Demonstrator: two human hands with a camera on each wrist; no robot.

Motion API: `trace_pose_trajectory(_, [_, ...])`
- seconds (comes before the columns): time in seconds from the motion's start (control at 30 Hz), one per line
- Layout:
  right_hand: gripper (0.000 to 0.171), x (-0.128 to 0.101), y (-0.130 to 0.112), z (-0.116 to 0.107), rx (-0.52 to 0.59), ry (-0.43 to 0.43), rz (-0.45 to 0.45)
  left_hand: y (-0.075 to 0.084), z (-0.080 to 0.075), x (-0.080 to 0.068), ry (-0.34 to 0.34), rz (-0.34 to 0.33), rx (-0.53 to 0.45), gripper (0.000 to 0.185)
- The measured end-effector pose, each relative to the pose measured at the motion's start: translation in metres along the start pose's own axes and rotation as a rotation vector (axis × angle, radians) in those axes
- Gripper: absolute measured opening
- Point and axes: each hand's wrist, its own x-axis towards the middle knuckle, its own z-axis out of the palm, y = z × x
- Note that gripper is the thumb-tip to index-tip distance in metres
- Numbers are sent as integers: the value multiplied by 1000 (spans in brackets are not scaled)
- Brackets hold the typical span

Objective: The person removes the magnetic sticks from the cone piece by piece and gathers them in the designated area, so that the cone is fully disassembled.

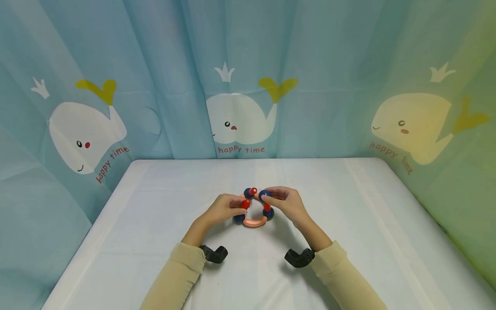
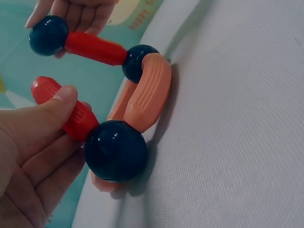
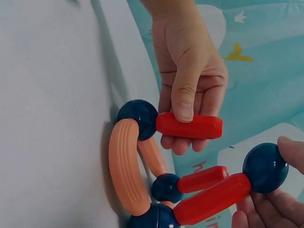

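Observation:
A ring of curved orange rods joined by blue balls lies on the white table, with three red rods standing up from the balls. My left hand pinches one red rod between thumb and fingers; the rod's lower end meets a large blue ball. Opposite, the right hand pinches a blue ball that sits on top of another red rod. At the far side of the ring the third red rod stands on its own ball, untouched by either hand.
The white tabletop extends around the ring on all sides. Behind it hangs a light blue curtain printed with whales. A black wrist mount sits below the left hand, and another black mount below the right.

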Motion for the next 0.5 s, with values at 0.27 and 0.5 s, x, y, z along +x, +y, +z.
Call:
trace_pose_trajectory(0.27, [39, -9, -20, 2, -2, -20, -28, -2, 3, 3, 37, -5, 16, 34])
trace_pose_trajectory(0.5, [38, -8, -15, 4, 48, -26, -62, 2, 15, 16, 56, 8, 69, 39])
